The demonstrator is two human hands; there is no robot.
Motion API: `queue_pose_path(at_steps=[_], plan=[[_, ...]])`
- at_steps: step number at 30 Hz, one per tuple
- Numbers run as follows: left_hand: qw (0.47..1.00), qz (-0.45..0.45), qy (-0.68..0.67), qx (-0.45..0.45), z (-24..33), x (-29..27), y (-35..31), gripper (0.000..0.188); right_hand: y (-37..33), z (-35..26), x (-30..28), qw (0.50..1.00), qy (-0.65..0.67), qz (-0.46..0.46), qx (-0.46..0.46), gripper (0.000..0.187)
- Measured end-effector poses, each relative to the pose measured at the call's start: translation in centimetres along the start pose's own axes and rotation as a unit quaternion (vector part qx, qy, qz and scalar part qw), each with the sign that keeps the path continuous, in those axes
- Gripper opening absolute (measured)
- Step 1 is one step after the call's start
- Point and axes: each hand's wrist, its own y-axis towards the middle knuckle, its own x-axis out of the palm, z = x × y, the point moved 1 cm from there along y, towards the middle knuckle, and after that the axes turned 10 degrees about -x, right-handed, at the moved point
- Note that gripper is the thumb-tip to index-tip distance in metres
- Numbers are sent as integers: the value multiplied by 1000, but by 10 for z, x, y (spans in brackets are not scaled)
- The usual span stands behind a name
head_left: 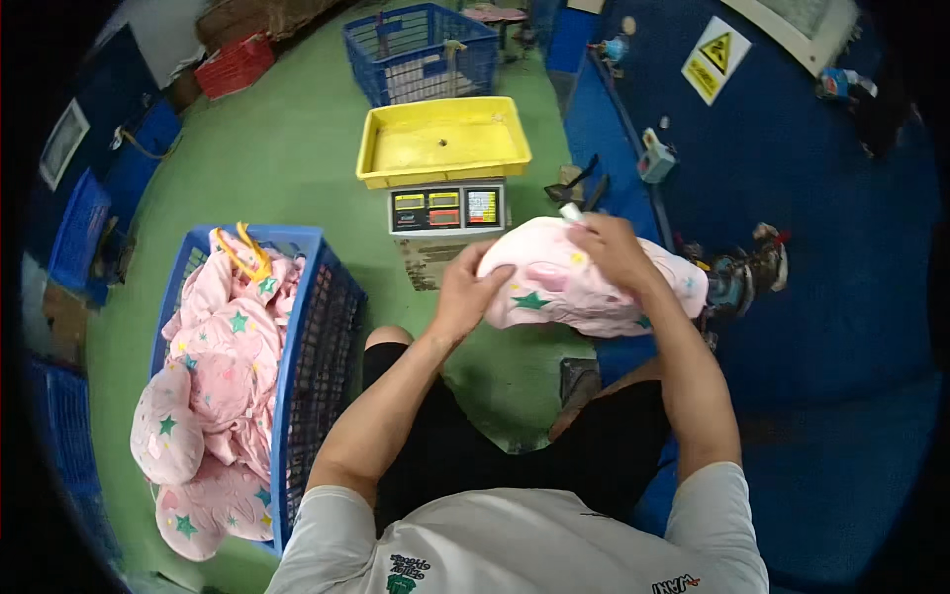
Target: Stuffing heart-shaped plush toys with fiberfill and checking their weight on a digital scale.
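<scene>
A pink plush piece (pixel 554 281) printed with green and yellow stars hangs in front of me, above my knees. My left hand (pixel 465 289) grips its left edge, thumb on the near face. Over its top is my right hand (pixel 612 253), fingers curled, with a small white object (pixel 571 212) poking out at the fingertips; its kind is unclear. The plush's right end reaches a metal machine fitting (pixel 734 282) on the blue wall, and I cannot tell whether it is fitted over it.
A blue basket (pixel 315 327) heaped with pink plush pieces (pixel 230 342) stands on my left. Ahead are a scale (pixel 445 210) carrying a yellow tray (pixel 371 148) and another blue basket (pixel 421 69). Black-handled tools (pixel 579 188) lie beside the blue machine.
</scene>
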Motion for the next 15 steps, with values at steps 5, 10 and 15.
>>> queue_pose_path(at_steps=[5,10,15], plan=[[987,2,-149,59,4,14,7,69,-40,24,-58,960,244,130,-44,33],[989,-15,-70,131,39,50,14,69,-38,147,-43,940,-107,322,-28,39],[981,88,-60,163,28,31,-4,81,-47,31,-17,961,-23,275,4,33]])
